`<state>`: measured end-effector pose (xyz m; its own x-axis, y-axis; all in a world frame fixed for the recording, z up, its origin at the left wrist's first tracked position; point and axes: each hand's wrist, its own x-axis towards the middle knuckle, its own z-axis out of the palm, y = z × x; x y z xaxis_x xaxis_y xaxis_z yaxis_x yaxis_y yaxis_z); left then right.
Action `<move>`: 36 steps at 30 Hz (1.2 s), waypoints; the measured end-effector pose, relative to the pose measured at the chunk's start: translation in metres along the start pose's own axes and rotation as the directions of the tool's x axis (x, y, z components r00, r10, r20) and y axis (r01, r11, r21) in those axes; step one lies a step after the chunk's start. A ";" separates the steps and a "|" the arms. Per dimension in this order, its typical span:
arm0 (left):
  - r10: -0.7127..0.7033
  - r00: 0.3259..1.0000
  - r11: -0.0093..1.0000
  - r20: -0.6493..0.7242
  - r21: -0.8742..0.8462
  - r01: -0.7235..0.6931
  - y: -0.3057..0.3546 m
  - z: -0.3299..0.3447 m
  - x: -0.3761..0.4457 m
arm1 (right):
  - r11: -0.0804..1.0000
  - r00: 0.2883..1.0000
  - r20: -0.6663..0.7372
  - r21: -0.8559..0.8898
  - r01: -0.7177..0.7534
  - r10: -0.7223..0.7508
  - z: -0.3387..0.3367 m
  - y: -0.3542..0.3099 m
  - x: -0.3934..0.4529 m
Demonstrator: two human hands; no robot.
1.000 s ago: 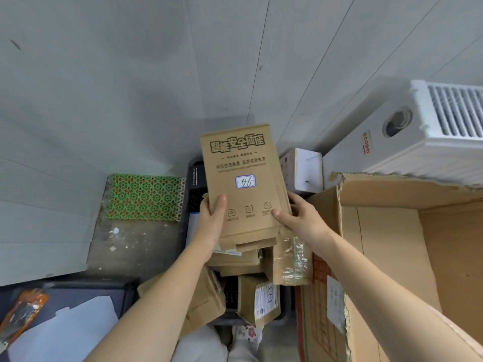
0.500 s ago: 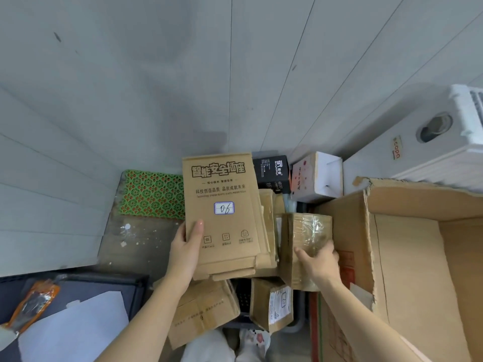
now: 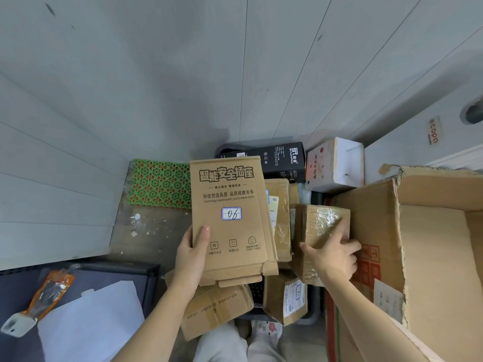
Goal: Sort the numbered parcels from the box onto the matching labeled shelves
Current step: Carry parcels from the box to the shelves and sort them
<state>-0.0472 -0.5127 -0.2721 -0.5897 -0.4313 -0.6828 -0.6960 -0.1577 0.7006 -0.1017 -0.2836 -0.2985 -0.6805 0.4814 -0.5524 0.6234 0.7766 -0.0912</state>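
Observation:
My left hand (image 3: 192, 253) grips the lower left edge of a flat brown parcel (image 3: 230, 199) whose sticker reads 06, held upright over a dark crate (image 3: 311, 316) of parcels. Behind it stand more flat brown parcels (image 3: 281, 218). My right hand (image 3: 333, 253) grips a taped brown parcel (image 3: 317, 226) just right of the flat one. Two more brown parcels lie lower in the crate: one (image 3: 217, 309) under my left wrist, one with a white label (image 3: 286, 300) to its right.
A large open cardboard box (image 3: 431, 244) fills the right side. A black carton (image 3: 279, 158) and a white carton (image 3: 334, 163) sit at the back by the grey wall. A green mat (image 3: 160, 182) lies left; a dark tray (image 3: 21, 286) with paper and an orange packet (image 3: 49, 291) sits lower left.
My right hand let go of the flat 06 parcel and took hold of the taped parcel beside it. The view has tilted down and right; the 06 parcel sits lower.

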 end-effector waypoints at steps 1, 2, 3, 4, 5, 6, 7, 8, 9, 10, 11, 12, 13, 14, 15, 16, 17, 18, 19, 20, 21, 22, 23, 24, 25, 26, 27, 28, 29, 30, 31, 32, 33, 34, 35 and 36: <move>0.002 1.000 1.000 0.000 0.004 -0.002 0.001 0.000 0.000 | 0.999 1.000 0.006 -0.030 0.014 -0.014 0.002 -0.001 0.000; 0.006 1.000 1.000 -0.003 0.010 -0.006 0.002 0.000 0.001 | 0.998 1.000 0.014 -0.054 0.022 -0.021 0.004 -0.002 0.000; 0.012 1.000 1.000 -0.007 0.016 -0.012 0.003 0.000 0.001 | 0.998 1.000 0.017 -0.058 0.019 -0.018 0.006 -0.002 0.001; 0.018 1.000 1.000 -0.011 0.022 -0.017 0.005 0.000 0.001 | 0.999 1.000 0.015 -0.032 0.006 -0.005 0.005 -0.003 0.001; 0.020 1.000 0.999 -0.013 0.026 -0.019 0.006 0.000 0.001 | 1.000 1.000 0.004 0.017 -0.006 0.006 0.004 -0.004 0.002; 0.018 1.000 0.999 -0.014 0.030 -0.018 0.007 -0.001 0.002 | 0.998 1.000 -0.016 0.069 -0.003 0.004 0.000 -0.004 0.002; 0.016 1.000 0.999 -0.013 0.033 -0.015 0.008 -0.001 0.002 | 0.994 0.999 -0.044 0.109 0.022 -0.017 -0.004 -0.004 0.002; 0.014 1.000 0.999 -0.013 0.037 -0.014 0.009 -0.002 0.002 | 0.989 0.996 -0.079 0.137 0.062 -0.052 -0.010 -0.004 0.002; 0.015 1.000 0.999 -0.018 0.041 -0.014 0.010 -0.003 0.003 | 0.981 0.988 -0.124 0.157 0.114 -0.095 -0.016 -0.005 0.001; 0.018 1.000 0.999 -0.026 0.044 -0.017 0.010 -0.005 0.003 | 0.970 0.974 -0.176 0.171 0.173 -0.143 -0.023 -0.006 0.001; 0.021 0.999 0.999 -0.039 0.042 -0.019 0.010 -0.007 0.003 | 0.955 0.954 -0.229 0.177 0.237 -0.194 -0.029 -0.007 0.001; 0.017 0.998 0.999 -0.057 0.037 -0.015 0.010 -0.010 0.003 | 0.937 0.929 -0.277 0.178 0.302 -0.247 -0.034 -0.008 0.001; 0.008 0.997 1.000 -0.072 0.024 -0.006 0.010 -0.014 0.003 | 0.913 0.896 -0.324 0.171 0.370 -0.302 -0.040 -0.009 0.001; -0.001 0.996 1.000 -0.085 0.006 0.002 0.010 -0.017 0.003 | 0.883 0.854 -0.372 0.154 0.442 -0.363 -0.043 -0.010 0.001; -0.010 0.995 1.000 -0.098 -0.013 0.008 0.010 -0.020 0.002 | 0.846 0.796 -0.423 0.113 0.521 -0.434 -0.046 -0.011 0.001; -0.017 0.993 0.999 -0.115 -0.031 0.014 0.009 -0.024 0.002 | 0.798 0.714 -0.473 0.039 0.602 -0.516 -0.047 -0.011 0.001; -0.024 0.991 0.999 -0.134 -0.050 0.017 0.009 -0.028 0.002 | 0.738 0.616 -0.508 -0.061 0.672 -0.602 -0.046 -0.010 0.000; -0.031 0.987 0.997 -0.156 -0.071 0.020 0.008 -0.033 0.002 | 0.675 0.520 -0.514 -0.168 0.719 -0.682 -0.043 -0.008 0.001; -0.041 0.983 0.995 -0.178 -0.093 0.025 0.007 -0.037 0.003 | 0.613 0.440 -0.493 -0.269 0.743 -0.751 -0.039 -0.004 0.003; -0.051 0.978 0.993 -0.201 -0.111 0.029 0.005 -0.042 0.004 | 0.546 0.374 -0.446 -0.361 0.756 -0.813 -0.033 0.001 0.004; -0.058 0.974 0.992 -0.221 -0.122 0.031 0.003 -0.046 0.005 | 0.473 0.317 -0.382 -0.442 0.762 -0.868 -0.027 0.006 0.006; -0.067 0.969 0.990 -0.238 -0.133 0.035 0.002 -0.050 0.006 | 0.400 0.265 -0.320 -0.507 0.763 -0.910 -0.020 0.012 0.007; -0.074 0.965 0.988 -0.252 -0.150 0.036 0.001 -0.052 0.006 | 0.340 0.219 -0.274 -0.551 0.762 -0.936 -0.013 0.016 0.007; -0.079 0.963 0.986 -0.259 -0.165 0.036 0.000 -0.055 0.007 | 0.305 0.192 -0.251 -0.570 0.763 -0.949 -0.008 0.020 0.007; -0.080 0.962 0.985 -0.262 -0.171 0.036 -0.001 -0.056 0.007 | 0.293 0.184 -0.242 -0.571 0.767 -0.953 -0.004 0.021 0.006; -0.083 0.961 0.985 -0.264 -0.171 0.038 -0.002 -0.057 0.007 | 0.291 0.183 -0.240 -0.566 0.771 -0.953 -0.002 0.020 0.005; -0.083 0.961 0.985 -0.264 -0.167 0.040 -0.003 -0.057 0.006 | 0.288 0.180 -0.240 -0.561 0.776 -0.954 0.000 0.019 0.004; -0.083 0.961 0.986 -0.262 -0.162 0.041 -0.004 -0.057 0.006 | 0.280 0.171 -0.238 -0.560 0.780 -0.956 0.002 0.019 0.004; -0.084 0.962 0.986 -0.258 -0.159 0.043 -0.004 -0.056 0.005 | 0.269 0.164 -0.232 -0.558 0.785 -0.959 0.003 0.020 0.003; -0.086 0.963 0.987 -0.256 -0.155 0.047 -0.005 -0.055 0.004 | 0.260 0.151 -0.235 -0.554 0.791 -0.960 0.004 0.020 0.002; -0.087 0.962 0.988 -0.258 -0.147 0.050 -0.006 -0.054 0.004 | 0.253 0.134 -0.249 -0.548 0.798 -0.959 0.006 0.022 0.001; -0.089 0.961 0.990 -0.262 -0.133 0.055 -0.008 -0.054 0.003 | 0.259 0.131 -0.266 -0.537 0.802 -0.955 0.007 0.025 -0.001; -0.088 0.961 0.991 -0.263 -0.122 0.057 -0.010 -0.054 0.003 | 0.281 0.150 -0.278 -0.524 0.804 -0.949 0.008 0.029 -0.003; -0.087 0.961 0.992 -0.262 -0.113 0.059 -0.012 -0.054 0.004 | 0.303 0.177 -0.280 -0.512 0.804 -0.944 0.008 0.032 -0.006; -0.086 0.961 0.993 -0.261 -0.104 0.061 -0.014 -0.055 0.004 | 0.313 0.193 -0.276 -0.502 0.806 -0.941 0.008 0.035 -0.009; -0.088 0.961 0.993 -0.262 -0.093 0.065 -0.015 -0.055 0.005 | 0.306 0.193 -0.270 -0.488 0.817 -0.943 0.007 0.036 -0.012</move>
<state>-0.0174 -0.5611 -0.2745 -0.3983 -0.6333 -0.6635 -0.6916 -0.2678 0.6708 -0.0681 -0.2645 -0.3006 -0.8231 -0.5303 0.2032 -0.5532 0.8297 -0.0752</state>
